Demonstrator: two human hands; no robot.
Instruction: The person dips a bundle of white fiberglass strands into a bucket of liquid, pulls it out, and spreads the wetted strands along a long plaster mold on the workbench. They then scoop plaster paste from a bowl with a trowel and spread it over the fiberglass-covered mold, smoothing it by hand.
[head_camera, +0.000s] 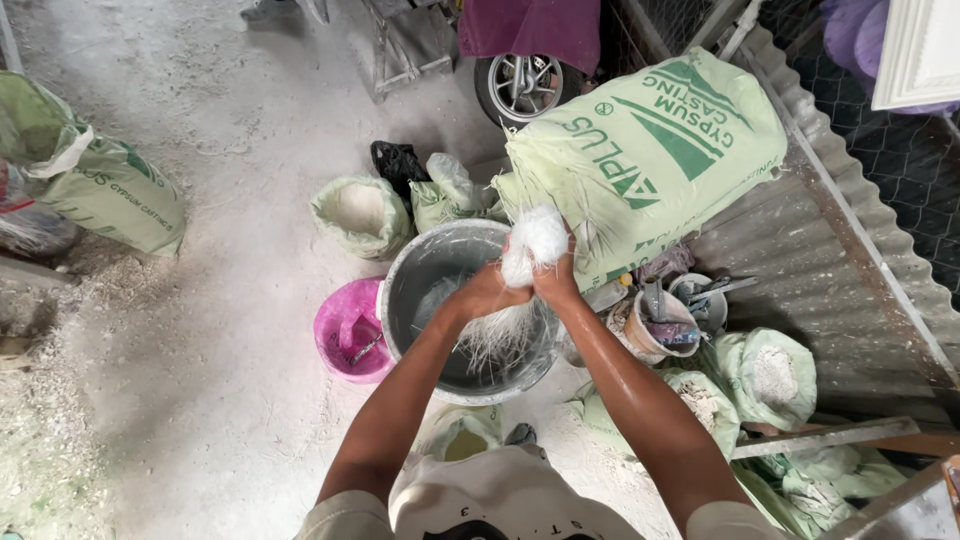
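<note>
Fibre wad (533, 243) — perhaps wet — fingertips hidden

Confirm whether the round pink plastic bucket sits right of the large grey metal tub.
No: the pink bucket sits left of the grey tub, touching its rim.

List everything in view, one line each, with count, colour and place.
fibre bundle: one, white, held over the bucket
metal bucket: one, grey, centre floor
pink bucket: one, left of the metal bucket
large sack: one, pale green, leaning right of centre
open sacks: several, pale green, around the buckets
sack at left: one, pale green, left edge
tool tub: one, dirty white, right of the metal bucket
wheel: one, black, top centre
left hand: gripping the fibres
right hand: gripping the fibres
</note>
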